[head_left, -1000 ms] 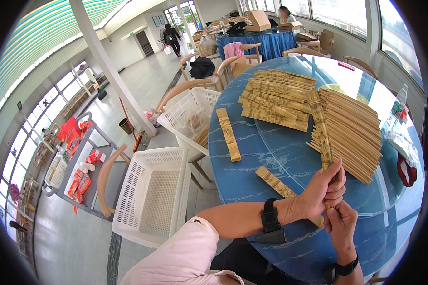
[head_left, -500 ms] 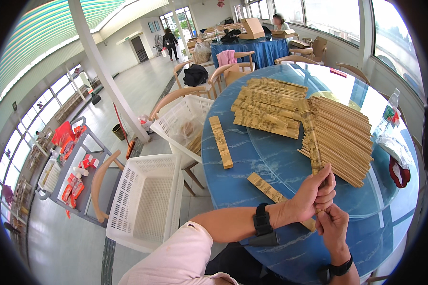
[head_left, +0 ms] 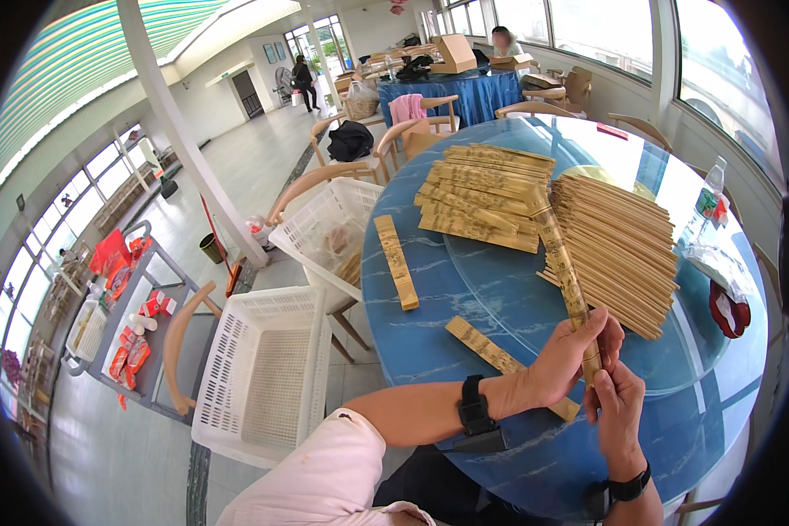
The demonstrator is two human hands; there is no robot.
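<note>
Both hands hold one long bamboo slip upright over the round blue table. My left hand grips its lower part and my right hand pinches the bottom end just below. Right behind the slip lies a fanned pile of thin bamboo sticks. A stack of flat bamboo slips sits farther back. Two more slips lie flat on the table, one at the left and one under my left wrist.
Two white plastic baskets stand on chairs left of the table, one near and one farther. A plastic bag and a red item lie at the table's right rim. A person sits at a far blue-clothed table.
The held slip has tilted more upright and my hands have shifted slightly on its lower end. The view has moved a little closer to the table.
</note>
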